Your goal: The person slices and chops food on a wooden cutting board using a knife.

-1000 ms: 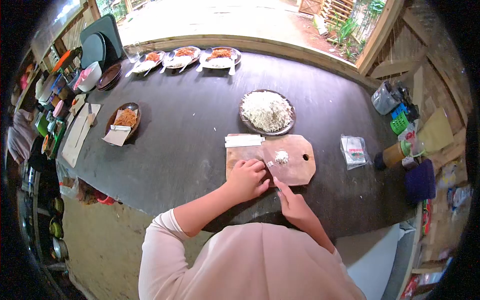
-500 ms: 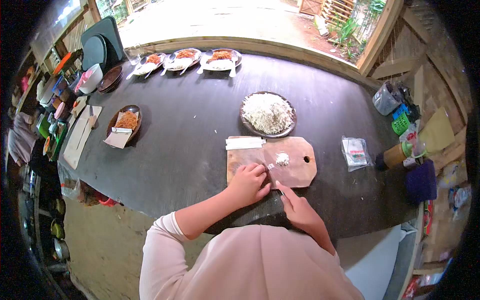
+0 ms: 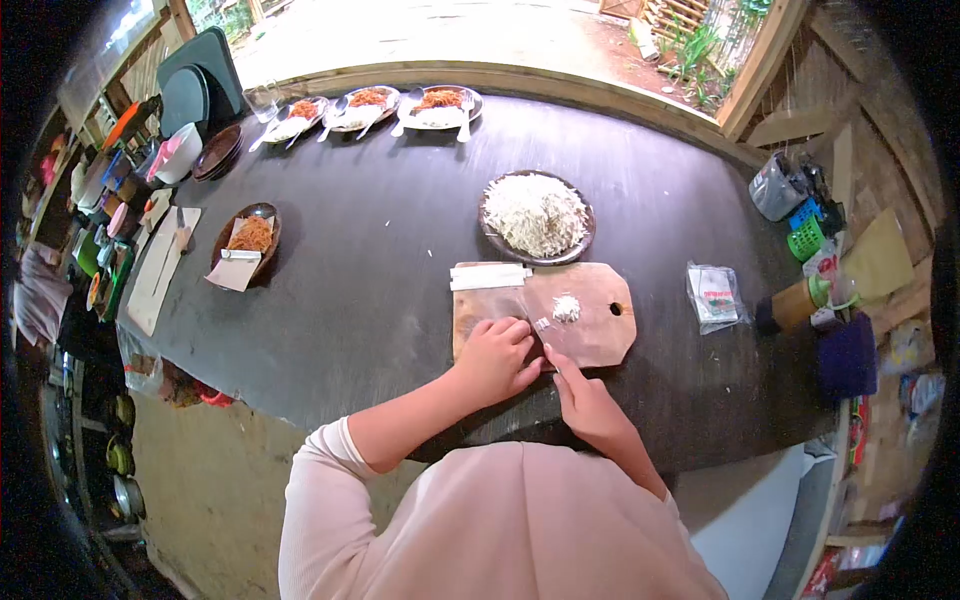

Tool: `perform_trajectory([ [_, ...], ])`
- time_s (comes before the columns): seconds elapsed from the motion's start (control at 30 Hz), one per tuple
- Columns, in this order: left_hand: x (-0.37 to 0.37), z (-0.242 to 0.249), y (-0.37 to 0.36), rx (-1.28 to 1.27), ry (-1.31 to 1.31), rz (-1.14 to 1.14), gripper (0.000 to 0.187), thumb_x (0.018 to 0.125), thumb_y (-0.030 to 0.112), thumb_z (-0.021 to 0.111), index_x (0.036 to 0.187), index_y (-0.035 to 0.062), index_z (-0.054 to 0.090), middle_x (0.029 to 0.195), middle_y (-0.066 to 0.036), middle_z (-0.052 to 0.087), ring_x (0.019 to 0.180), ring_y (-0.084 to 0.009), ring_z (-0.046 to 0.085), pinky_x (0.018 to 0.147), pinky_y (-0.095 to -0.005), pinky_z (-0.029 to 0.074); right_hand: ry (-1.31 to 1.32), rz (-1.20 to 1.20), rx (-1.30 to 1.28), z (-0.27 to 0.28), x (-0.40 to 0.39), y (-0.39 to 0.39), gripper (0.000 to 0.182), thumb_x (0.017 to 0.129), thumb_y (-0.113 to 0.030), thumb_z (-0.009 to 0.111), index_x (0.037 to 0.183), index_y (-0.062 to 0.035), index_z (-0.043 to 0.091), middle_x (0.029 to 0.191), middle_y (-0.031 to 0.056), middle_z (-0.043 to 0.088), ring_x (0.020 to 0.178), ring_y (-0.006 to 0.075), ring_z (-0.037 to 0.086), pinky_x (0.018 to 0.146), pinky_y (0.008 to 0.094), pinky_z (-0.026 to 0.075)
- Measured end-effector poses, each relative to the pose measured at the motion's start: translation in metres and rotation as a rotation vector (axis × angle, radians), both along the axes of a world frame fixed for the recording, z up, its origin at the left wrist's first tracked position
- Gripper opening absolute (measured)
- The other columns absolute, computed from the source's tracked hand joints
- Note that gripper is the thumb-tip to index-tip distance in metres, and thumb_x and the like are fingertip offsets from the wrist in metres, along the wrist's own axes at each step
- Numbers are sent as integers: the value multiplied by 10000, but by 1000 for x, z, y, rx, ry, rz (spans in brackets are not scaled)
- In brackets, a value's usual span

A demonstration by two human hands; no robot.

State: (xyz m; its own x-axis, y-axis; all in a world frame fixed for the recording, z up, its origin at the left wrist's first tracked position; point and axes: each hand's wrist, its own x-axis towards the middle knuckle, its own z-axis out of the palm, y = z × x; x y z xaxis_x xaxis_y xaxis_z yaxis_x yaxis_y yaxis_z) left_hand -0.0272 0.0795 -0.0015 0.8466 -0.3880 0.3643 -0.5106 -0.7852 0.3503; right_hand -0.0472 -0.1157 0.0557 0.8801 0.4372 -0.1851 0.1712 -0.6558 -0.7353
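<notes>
My left hand (image 3: 494,358) rests on the left half of the wooden cutting board (image 3: 605,340), its fingers curled down on something hidden beneath them. My right hand (image 3: 590,405) grips a knife (image 3: 537,343), its forefinger stretched along the back. The blade lies close beside my left fingertips, and most of it is hard to see. Just right of the blade are a few small white cut bits (image 3: 542,324). A little heap of chopped white pieces (image 3: 566,308) sits farther right on the board. Pale white strips (image 3: 490,277) lie along its far left edge.
Beyond the board stands a round dish heaped with white shreds (image 3: 537,215). A plastic packet (image 3: 714,297) lies to the right. Leftward are a brown bowl with orange shreds (image 3: 250,235) and a long board with a knife (image 3: 160,262). Several filled plates (image 3: 437,124) line the back edge.
My right hand has moved slightly forward and left with the knife, and its forefinger now reaches farther along it. My left hand stays in nearly the same place on the board.
</notes>
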Motion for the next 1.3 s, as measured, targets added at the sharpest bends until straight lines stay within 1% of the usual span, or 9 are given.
perform_trajectory([
  [0.2, 1, -2, 3, -22, -5, -12, 301, 840, 334, 645, 953, 58, 680, 1069, -82, 613, 1076, -250, 570, 873, -409, 441, 79, 30, -24, 7, -2, -5, 442, 991, -141, 455, 1430, -143, 403, 855, 337, 596, 803, 479, 616, 690, 524, 474],
  [0.27, 0, 1, 3, -25, 33, -23, 305, 839, 331, 649, 949, 48, 677, 1078, -89, 611, 1081, -258, 570, 879, -414, 441, -64, 23, 80, -11, 1, -2, 447, 993, -156, 456, 1437, -163, 403, 857, 342, 597, 819, 482, 617, 712, 531, 473],
  [0.3, 0, 1, 1, -27, 33, -22, 305, 839, 331, 649, 949, 48, 677, 1078, -89, 611, 1081, -258, 570, 879, -414, 441, -64, 23, 78, -10, 2, -3, 447, 993, -156, 456, 1437, -163, 403, 857, 342, 597, 819, 482, 617, 712, 531, 473],
  [0.53, 0, -1, 3, -48, 15, -31, 305, 831, 315, 658, 930, 26, 670, 1086, -94, 604, 1088, -266, 563, 871, -417, 450, 107, 28, -41, 10, -1, -2, 464, 993, -167, 469, 1449, -168, 387, 869, 347, 594, 847, 481, 615, 718, 532, 471],
  [0.6, -1, 2, 1, -52, 35, -35, 305, 830, 314, 659, 919, 23, 668, 1076, -95, 605, 1089, -266, 565, 874, -420, 451, -16, 35, 7, -3, 3, 0, 464, 996, -167, 461, 1453, -155, 379, 884, 345, 603, 857, 484, 615, 733, 537, 471],
  [0.8, -2, 2, 1, -36, 0, -18, 298, 826, 304, 660, 927, 24, 668, 1058, -92, 606, 1075, -264, 566, 881, -407, 450, 16, 73, -2, 11, -5, -8, 457, 995, -153, 459, 1445, -139, 382, 897, 349, 597, 838, 482, 616, 713, 535, 472],
  [0.9, -2, 3, 3, -59, -2, -41, 291, 822, 291, 665, 920, 17, 665, 1055, -102, 604, 1065, -274, 569, 876, -406, 464, -47, 46, 37, -3, 0, 0, 461, 992, -150, 463, 1446, -152, 384, 905, 340, 604, 852, 486, 613, 727, 534, 473],
  [1.0, 0, 3, 3, -82, 38, -67, 283, 817, 276, 668, 919, 12, 662, 1042, -113, 601, 1061, -287, 568, 879, -406, 479, 4, 44, 16, 3, 1, 1, 457, 992, -145, 461, 1443, -145, 387, 925, 326, 616, 860, 484, 613, 733, 528, 481],
  [1.3, -2, 7, -2, -86, 9, -67, 291, 814, 266, 667, 917, -6, 657, 1020, -134, 596, 1039, -301, 577, 903, -393, 483, -37, 39, 40, 5, 1, 0, 446, 994, -149, 456, 1436, -152, 398, 927, 325, 618, 867, 479, 616, 750, 536, 474],
])
